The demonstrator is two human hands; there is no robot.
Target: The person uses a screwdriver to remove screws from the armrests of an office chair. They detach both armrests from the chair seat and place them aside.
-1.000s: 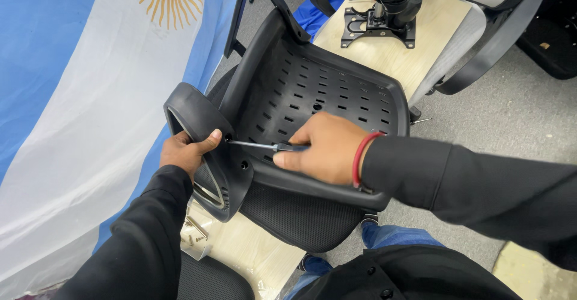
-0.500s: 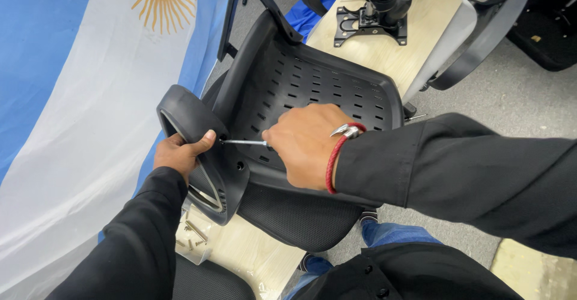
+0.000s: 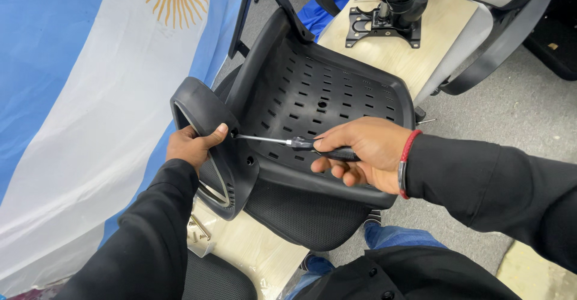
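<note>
Screwdriver (image 3: pixel 300 144), clamped in right hand (image 3: pixel 360 153), may slip off the screw if left-hand (image 3: pixel 192 147)-gripped armrest (image 3: pixel 207 132) shifts.

Sleeves: both arms wear long black sleeves that reach the wrists.
Left hand (image 3: pixel 192 147): bare, nothing on it.
Right hand (image 3: pixel 360 153): bare, with a red band and a dark band on the wrist.
Legs: blue jeans.
Top: black, with small round buttons.
</note>
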